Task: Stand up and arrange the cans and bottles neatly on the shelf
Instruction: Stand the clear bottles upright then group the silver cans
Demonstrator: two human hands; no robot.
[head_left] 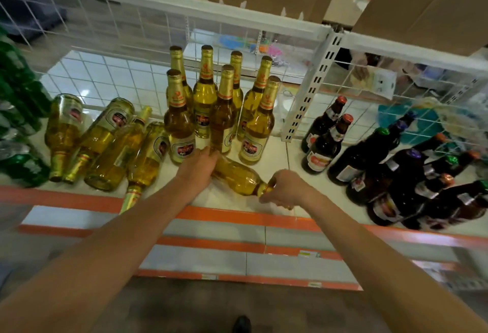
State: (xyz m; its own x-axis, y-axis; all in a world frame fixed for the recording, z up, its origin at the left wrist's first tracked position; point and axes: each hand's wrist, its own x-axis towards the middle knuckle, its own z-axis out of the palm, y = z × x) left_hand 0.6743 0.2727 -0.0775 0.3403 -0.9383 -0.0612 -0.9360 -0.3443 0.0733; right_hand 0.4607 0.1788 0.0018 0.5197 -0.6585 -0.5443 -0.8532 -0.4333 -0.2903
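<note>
Golden bottle (237, 178) lies on its side at the shelf (276, 153) front, just before the standing bottles (221, 105). Right hand (281, 190) curls round its neck, left hand (199, 164) curls down over its base: a two-ended hold, likely for tipping it upright beside them.

Standing bottles (211, 110) cluster at middle of shelf (280, 158), wire grid (105, 73) behind. Toppled bottles (100, 137) left of cluster. Lying bottle (235, 176) before cluster (left hand (198, 166), right hand (285, 190) at its ends). More bottles (401, 171) right, past upright post (309, 92).
</note>
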